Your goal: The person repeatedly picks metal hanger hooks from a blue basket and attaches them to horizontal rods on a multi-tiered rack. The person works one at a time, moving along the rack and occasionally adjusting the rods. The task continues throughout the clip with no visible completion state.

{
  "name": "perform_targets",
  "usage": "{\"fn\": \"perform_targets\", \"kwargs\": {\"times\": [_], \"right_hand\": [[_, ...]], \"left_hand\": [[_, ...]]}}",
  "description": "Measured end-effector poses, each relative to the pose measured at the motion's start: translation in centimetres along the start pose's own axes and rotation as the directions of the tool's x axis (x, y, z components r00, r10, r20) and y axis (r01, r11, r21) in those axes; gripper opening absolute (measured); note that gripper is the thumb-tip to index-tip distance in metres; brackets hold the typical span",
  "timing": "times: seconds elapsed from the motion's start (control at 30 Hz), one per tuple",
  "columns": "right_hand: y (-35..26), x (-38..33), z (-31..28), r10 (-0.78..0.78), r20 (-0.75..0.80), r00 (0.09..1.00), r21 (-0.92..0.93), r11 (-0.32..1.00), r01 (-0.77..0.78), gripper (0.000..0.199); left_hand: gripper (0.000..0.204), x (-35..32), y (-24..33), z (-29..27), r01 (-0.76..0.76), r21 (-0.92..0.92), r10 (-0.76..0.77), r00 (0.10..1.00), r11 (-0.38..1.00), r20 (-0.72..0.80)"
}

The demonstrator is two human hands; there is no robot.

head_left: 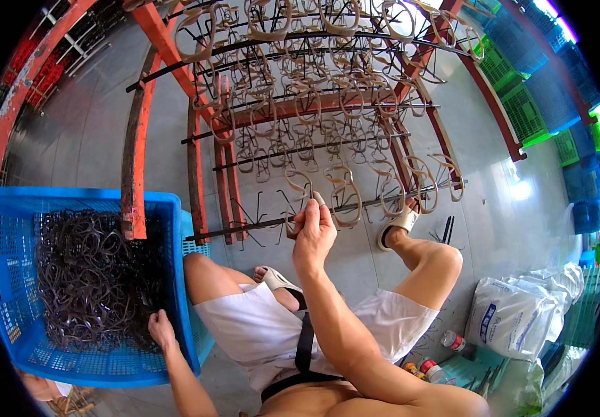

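Left hand (163, 329), its hold unclear, is beside dark looped pieces (91, 278) heaped inside a blue basket (98, 368).

1. One left grip (163, 330), one right grip (316, 233).
2. One blue basket (105, 375) beside the left grip.
3. Many dark loops (91, 285) left of it.
4. Many tan loops (268, 37) above the right grip.
5. Two sandals (403, 221) near the right grip.

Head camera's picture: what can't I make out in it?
In the head view:
Left hand: fingertips hidden behind its curled fingers.
Right hand: its fingers partly hide the pinched tan loop.
Blue basket: floor mostly covered by dark looped parts.
Leftmost red beam: cut off by the upper edge.
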State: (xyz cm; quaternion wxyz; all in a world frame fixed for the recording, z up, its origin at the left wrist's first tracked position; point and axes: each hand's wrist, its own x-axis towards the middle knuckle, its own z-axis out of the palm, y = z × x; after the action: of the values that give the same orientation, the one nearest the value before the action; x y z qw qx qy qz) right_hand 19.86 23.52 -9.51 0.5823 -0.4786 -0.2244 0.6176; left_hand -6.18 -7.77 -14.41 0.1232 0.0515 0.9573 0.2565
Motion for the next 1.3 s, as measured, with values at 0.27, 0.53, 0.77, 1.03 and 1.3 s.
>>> {"fn": "perform_targets", "kwargs": {"times": [0.27, 0.53, 0.77, 1.03, 1.3], "right_hand": [[0.2, -1.0, 0.4, -0.108, 0.053, 0.993, -0.303, 0.946, 0.119, 0.027], [0.1, -0.7, -0.7, -0.284, 0.21, 0.935, -0.592, 0.724, 0.353, 0.028], [0.2, -0.5, -1.1, -0.256, 0.185, 0.949, -0.531, 0.786, 0.316, 0.026], [-0.1, -0.4, -0.6, -0.328, 0.181, 0.927, -0.614, 0.699, 0.367, 0.029], [-2.8, -2.3, -1.7, -0.41, 0.432, 0.803, -0.796, 0.244, 0.553, 0.04]], "left_hand": [[0.021, -4.2, 2.2, -0.1, -0.329, 0.328, 0.427, 0.853, 0.886, -0.298], [0.017, -2.3, 1.9, -0.6, -0.432, 0.009, 0.43, 0.898, 0.902, 0.09], [0.035, -2.5, 2.5, 0.1, -0.202, -0.512, 0.316, 0.937, 0.835, 0.146], [0.031, -3.2, 4.5, -0.2, -0.213, -0.643, 0.217, 0.973, 0.736, -0.075], [0.016, -8.2, 10.9, -3.7, -0.109, -0.826, 0.312, 0.946, 0.553, 0.084]]}}
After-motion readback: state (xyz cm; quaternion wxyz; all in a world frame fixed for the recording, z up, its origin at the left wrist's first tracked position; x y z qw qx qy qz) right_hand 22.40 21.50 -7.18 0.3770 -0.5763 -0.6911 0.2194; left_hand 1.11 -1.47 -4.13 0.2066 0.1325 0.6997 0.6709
